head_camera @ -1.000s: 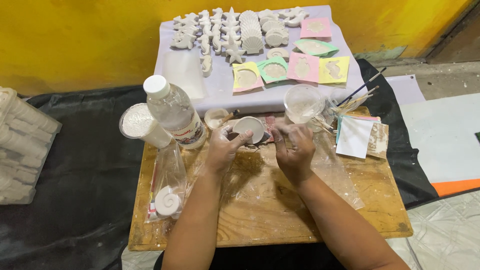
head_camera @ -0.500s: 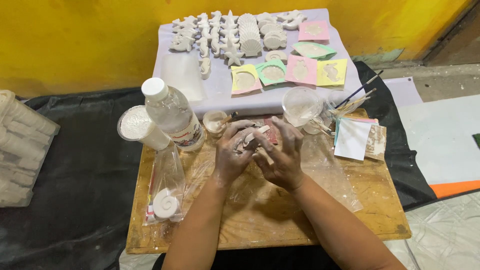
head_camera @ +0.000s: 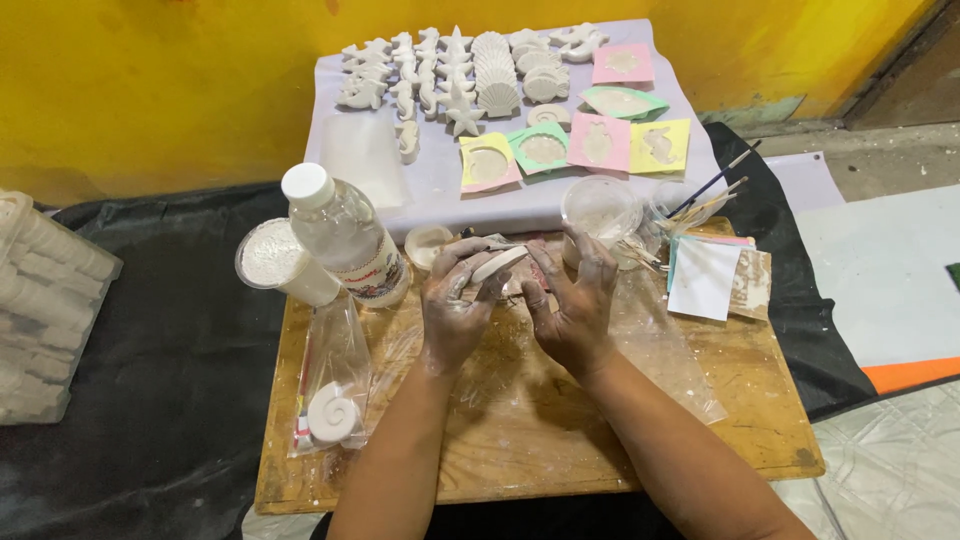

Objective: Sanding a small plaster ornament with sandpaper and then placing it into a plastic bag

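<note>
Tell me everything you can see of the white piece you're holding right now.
The white piece is a small, flat, oval-looking cast, matte like plaster, seen nearly edge-on and tilted up to the right. The left hand grips its lower end with dusty fingers; the right hand closes in beside it. It is held above the wooden board.
</note>
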